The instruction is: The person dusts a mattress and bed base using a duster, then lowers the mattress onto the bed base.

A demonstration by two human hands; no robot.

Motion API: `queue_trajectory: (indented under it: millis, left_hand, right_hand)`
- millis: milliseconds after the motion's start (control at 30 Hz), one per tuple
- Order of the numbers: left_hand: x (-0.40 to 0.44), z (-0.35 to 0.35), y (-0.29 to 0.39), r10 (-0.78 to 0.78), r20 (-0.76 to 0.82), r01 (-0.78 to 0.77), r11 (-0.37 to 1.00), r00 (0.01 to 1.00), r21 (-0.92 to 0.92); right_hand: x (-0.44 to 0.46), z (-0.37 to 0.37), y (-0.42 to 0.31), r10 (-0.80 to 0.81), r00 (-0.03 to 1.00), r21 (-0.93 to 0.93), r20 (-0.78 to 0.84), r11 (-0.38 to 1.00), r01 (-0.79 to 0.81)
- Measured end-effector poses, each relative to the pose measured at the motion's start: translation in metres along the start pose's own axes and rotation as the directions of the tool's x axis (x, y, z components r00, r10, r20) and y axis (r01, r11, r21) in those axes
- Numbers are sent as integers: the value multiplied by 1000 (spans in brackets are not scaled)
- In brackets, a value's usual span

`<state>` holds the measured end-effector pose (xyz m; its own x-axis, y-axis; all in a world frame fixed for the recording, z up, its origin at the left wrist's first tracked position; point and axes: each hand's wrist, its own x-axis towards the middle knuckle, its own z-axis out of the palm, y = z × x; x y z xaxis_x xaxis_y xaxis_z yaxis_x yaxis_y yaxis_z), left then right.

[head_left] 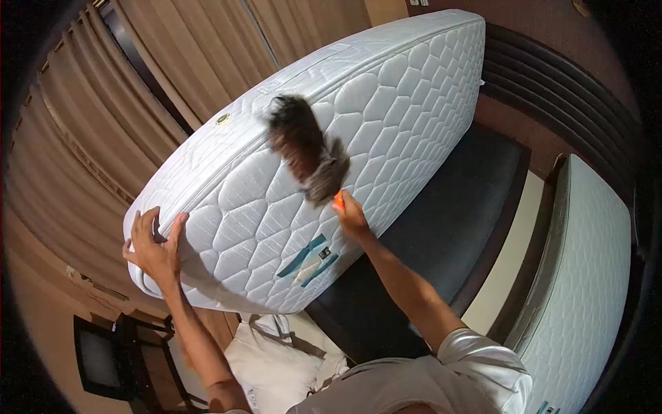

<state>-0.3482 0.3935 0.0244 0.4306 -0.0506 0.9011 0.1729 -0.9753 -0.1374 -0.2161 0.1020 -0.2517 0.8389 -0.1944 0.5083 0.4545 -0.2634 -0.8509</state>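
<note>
"Holding what, the right hand (354,219)?"
"A duster (301,148), blurred, at the face of the mattress (379,127)."
"And the left hand (158,252)?"
"Clasping its near end. The mattress stands on edge over the base (427,228)."

A: Light as logged?
B: Warm, dim toward the margins. The raised mattress (407,103) is brightly lit, its lower end softly shaded; the curtains (186,55) are rendered duller.
A: Sharpness?
B: The duster (303,148) is smeared by motion. Straight edges are bowed, corners blacked out.
</note>
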Motion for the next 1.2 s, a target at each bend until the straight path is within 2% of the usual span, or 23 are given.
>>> queue_trajectory:
  millis: [33, 100, 133, 167, 233, 300, 333, 367, 467, 567, 633, 700, 733, 767, 833, 867, 900, 967, 1000, 1033, 1100, 1167, 1200]
  left_hand:
    - [-6, 4, -2, -10, 8, 10, 1000, 1000, 0]
    - [-9, 11, 3, -45, -159, 26, 993, 986, -117]
    - [-8, 11, 3, 0, -206, -19, 996, 979, -91]
    - [-10, 13, 4, -26, -192, 10, 996, 981, -85]
    - [-11, 19, 1, 15, -283, -43, 995, 959, -95]
    - [-12, 22, -2, 9, -288, -40, 994, 958, -103]
    - [-14, 22, -3, 11, -287, -44, 993, 958, -111]
    - [-14, 23, -4, 5, -285, -38, 993, 958, -110]
    - [-15, 25, -5, 9, -316, -60, 987, 949, -150]
    - [-17, 28, -8, -16, -288, -36, 984, 958, -175]
    - [-17, 29, -9, 1, -310, -50, 987, 951, -151]
    - [-17, 29, -9, -1, -317, -50, 987, 948, -152]
    - [-17, 28, -8, -2, -312, -50, 986, 950, -157]
    - [-18, 29, -8, 3, -311, -56, 985, 950, -160]
    - [-18, 32, -9, -4, -321, -48, 987, 947, -155]
    - [-17, 32, -9, 1, -321, -53, 987, 947, -155]
    - [-17, 31, -9, -5, -312, -44, 988, 950, -149]
    - [-17, 31, -9, 0, -300, -45, 988, 954, -146]
    - [-18, 32, -9, 4, -313, -49, 989, 950, -137]
    - [-17, 33, -9, 8, -329, -53, 990, 944, -129]
    - [-16, 33, -8, 10, -323, -51, 992, 946, -119]
    - [-18, 33, -9, 14, -310, -48, 993, 951, -103]
    - [-18, 34, -9, 15, -312, -50, 993, 950, -106]
  right_hand:
    - [3, 0, -7, 38, 998, 21, -58, 999, -37]
    - [3, 6, -9, 7, 995, 26, -96, 1000, -5]
    - [1, 4, -11, -51, 998, -2, -32, 999, 51]
    - [-1, 2, -14, -108, 994, -25, 32, 994, 109]
    - [-2, -7, -19, -101, 988, -49, 116, 993, 107]
    - [1, -11, -24, -79, 997, -83, -8, 993, 78]
    - [1, -11, -35, 19, 999, -133, -30, 991, -23]
    - [0, -5, -31, 18, 1000, -136, -24, 990, -21]
    - [-10, 2, -28, -140, 976, -138, 166, 977, 164]
    - [-17, 8, -34, -119, 990, -162, 76, 978, 130]
    - [-24, 20, -30, -43, 999, -104, 18, 994, 45]
    - [-31, 31, -18, -70, 989, -183, 132, 979, 93]
    - [-31, 31, -15, -16, 974, -199, 227, 978, 63]
    - [-34, 31, -13, -12, 975, -200, 222, 978, 57]
    - [-39, 33, -9, -40, 999, -105, 30, 994, 43]
    - [-42, 39, -7, 101, 995, -50, -2, 994, -100]
    - [-45, 41, -4, 107, 994, -47, -4, 993, -107]
    - [-54, 47, 18, 17, 995, -230, 101, 973, 7]
    - [-62, 46, 26, -67, 993, -258, 94, 962, 89]
    - [-66, 43, 21, -61, 995, -255, 84, 963, 81]
    - [-68, 36, 3, 97, 995, -157, 14, 983, -94]
    - [-74, 45, 24, 120, 993, -70, 9, 990, -119]
    - [-76, 51, 41, 47, 995, -147, 87, 989, -33]
